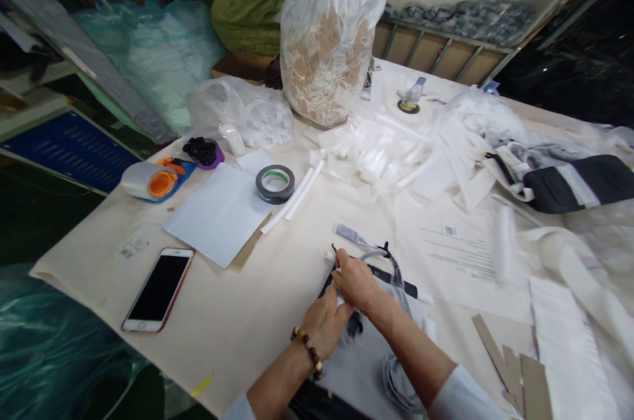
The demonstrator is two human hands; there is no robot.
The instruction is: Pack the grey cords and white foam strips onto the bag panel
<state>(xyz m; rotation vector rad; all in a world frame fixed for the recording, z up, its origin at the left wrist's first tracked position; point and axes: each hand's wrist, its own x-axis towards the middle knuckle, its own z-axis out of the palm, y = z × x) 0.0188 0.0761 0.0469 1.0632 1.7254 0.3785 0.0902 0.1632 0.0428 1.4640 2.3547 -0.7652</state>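
Observation:
My two hands meet near the table's front edge over a small dark and white item [376, 275] with a grey cord [396, 268] looped round it. My left hand [324, 321], with a beaded bracelet at the wrist, is closed and presses down on the item's near end. My right hand [354, 278] is closed in a pinch on a small thin piece at the item's far left corner; what it pinches is too small to name. More grey cord [396, 380] lies coiled under my right forearm.
A phone [158, 288] lies at the front left, beside a white sheet [218, 215]. Behind stand a grey tape roll [275, 183], a tape dispenser [153, 181] and a tall bag of tags [329, 30]. White strips, printed papers [460, 248], cardboard pieces [515, 360] and black fabric [579, 185] cover the right side.

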